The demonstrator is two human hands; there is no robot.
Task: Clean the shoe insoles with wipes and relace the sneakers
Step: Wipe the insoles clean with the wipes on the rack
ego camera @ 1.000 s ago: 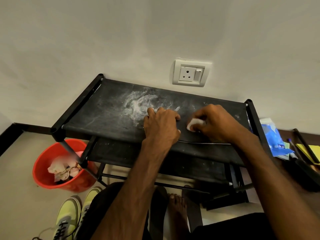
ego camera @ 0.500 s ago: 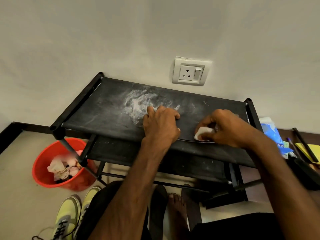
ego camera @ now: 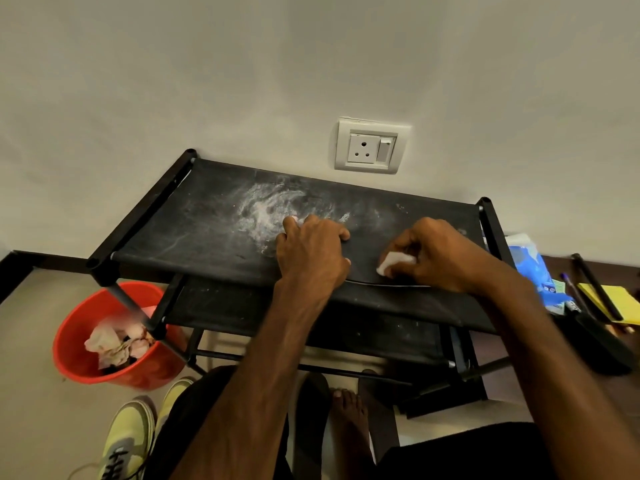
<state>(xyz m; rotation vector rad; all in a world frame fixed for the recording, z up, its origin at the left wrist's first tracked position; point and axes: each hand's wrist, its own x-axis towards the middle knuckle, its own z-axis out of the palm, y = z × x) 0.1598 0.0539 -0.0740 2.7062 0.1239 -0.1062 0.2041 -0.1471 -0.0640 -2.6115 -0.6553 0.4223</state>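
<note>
Step in hand: wiping one insole; judged early in the task, relacing not yet begun.
Insole (ego camera: 363, 263): black, flat on the top shelf of the shoe rack (ego camera: 207, 230), close to its front edge and right of the middle. Its long axis runs left to right along that edge.
Left hand (ego camera: 311, 252): fingers bent, bearing down on the insole's left end and holding it in place.
Right hand (ego camera: 440, 254): fingers curled round a folded white wipe (ego camera: 394, 263), pressed onto the insole.
Governing relation: the unwiped length appears to lie rightward from the wipe, under and beyond the right hand. That hand is the nearer, so the stroke should follow the long axis.
Sneakers (ego camera: 128, 441): on the floor, near the rack's front left corner.
Red bucket (ego camera: 69, 344): beside the left legs, holding crumpled wipes.
Wipe pack (ego camera: 533, 268): blue, just off the right edge.
</note>
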